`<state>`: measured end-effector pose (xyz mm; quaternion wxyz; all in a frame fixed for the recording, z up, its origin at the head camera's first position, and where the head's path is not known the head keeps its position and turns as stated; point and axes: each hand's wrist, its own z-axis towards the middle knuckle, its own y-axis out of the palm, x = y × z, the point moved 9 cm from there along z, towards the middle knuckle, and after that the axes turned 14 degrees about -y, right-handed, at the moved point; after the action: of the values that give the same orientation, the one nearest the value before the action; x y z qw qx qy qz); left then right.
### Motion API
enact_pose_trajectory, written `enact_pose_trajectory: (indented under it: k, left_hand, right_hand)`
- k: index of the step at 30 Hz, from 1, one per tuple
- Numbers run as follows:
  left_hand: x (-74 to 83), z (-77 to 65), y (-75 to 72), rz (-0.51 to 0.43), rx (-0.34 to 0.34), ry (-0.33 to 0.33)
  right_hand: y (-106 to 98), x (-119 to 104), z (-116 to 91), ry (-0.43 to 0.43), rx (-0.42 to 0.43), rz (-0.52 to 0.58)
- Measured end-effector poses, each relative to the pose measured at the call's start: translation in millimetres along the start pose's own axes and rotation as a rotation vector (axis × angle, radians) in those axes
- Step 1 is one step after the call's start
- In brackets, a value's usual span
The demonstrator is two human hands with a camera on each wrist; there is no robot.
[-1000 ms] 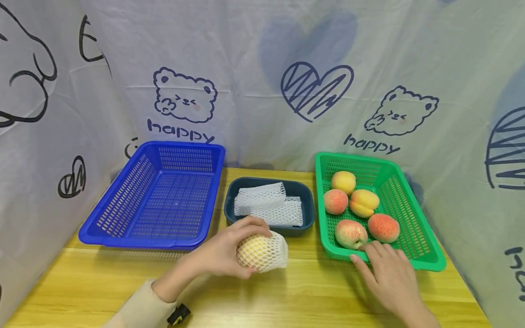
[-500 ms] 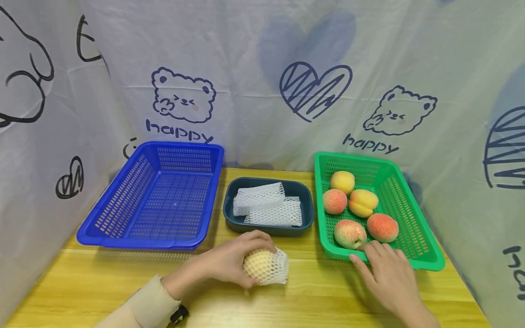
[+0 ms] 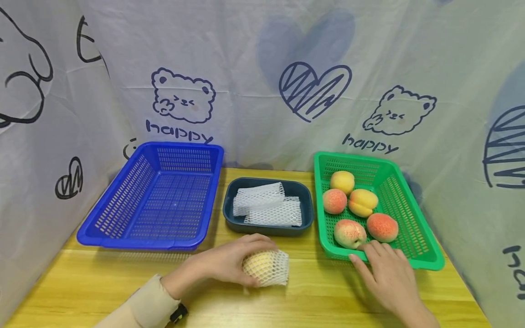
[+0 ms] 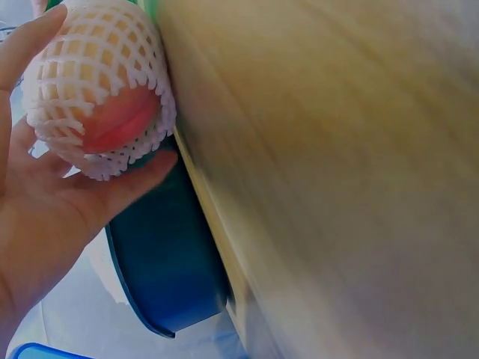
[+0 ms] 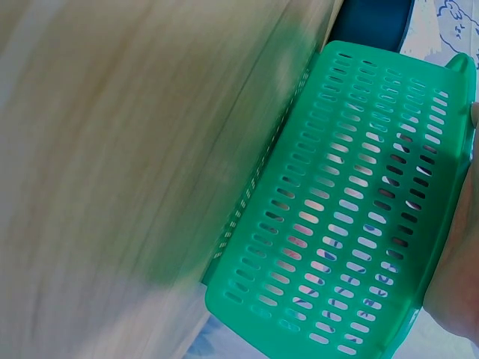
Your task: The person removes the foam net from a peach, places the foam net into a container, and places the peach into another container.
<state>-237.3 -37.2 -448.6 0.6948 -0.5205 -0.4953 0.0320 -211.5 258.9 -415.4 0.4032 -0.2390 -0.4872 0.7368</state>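
Observation:
My left hand (image 3: 229, 263) grips a peach (image 3: 262, 266) wearing a white foam net sleeve (image 3: 280, 268), low over the wooden table. In the left wrist view, thumb and fingers spread around the netted fruit, whose red skin (image 4: 123, 120) shows at the sleeve's near opening. My right hand (image 3: 387, 273) holds the front rim of the green basket (image 3: 426, 262), with its fingers bent over into the basket and its thumb outside. Just inside that rim, beside the fingers, lies a mottled peach (image 3: 350, 233). The right fingertips are hidden in the basket.
More yellow and red peaches, such as a red one (image 3: 382, 228), lie in the green basket. A dark blue tray (image 3: 270, 231) with folded white foam nets (image 3: 274, 213) stands mid-table. On the left is a blue basket (image 3: 151, 243). A printed cloth (image 3: 254, 114) hangs behind.
My left hand has come down and slightly right toward the table with the netted peach, nearly stopping in the last half second. The right hand stays at the green basket's rim.

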Motion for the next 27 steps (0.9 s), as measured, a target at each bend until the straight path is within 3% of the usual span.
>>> enact_pose_trajectory:
  k: [10,16,20,27]
  left_hand:
    - [0.6,-5.4,-3.1,0.038,0.007,-0.035]
    - [5.1,-14.6,-14.3,0.029,0.072,-0.059]
    - [14.4,-27.7,-33.5,0.008,0.182,-0.058]
    - [25.1,-61.2,-75.8,0.048,0.496,0.010]
  right_hand:
    - [0.6,0.0,0.1,0.002,-0.009,0.005]
    - [1.3,0.4,-0.7,0.007,-0.012,0.019]
    - [0.3,1.0,-0.9,0.013,-0.002,0.031]
    - [0.7,0.7,-1.0,0.022,0.000,0.054]
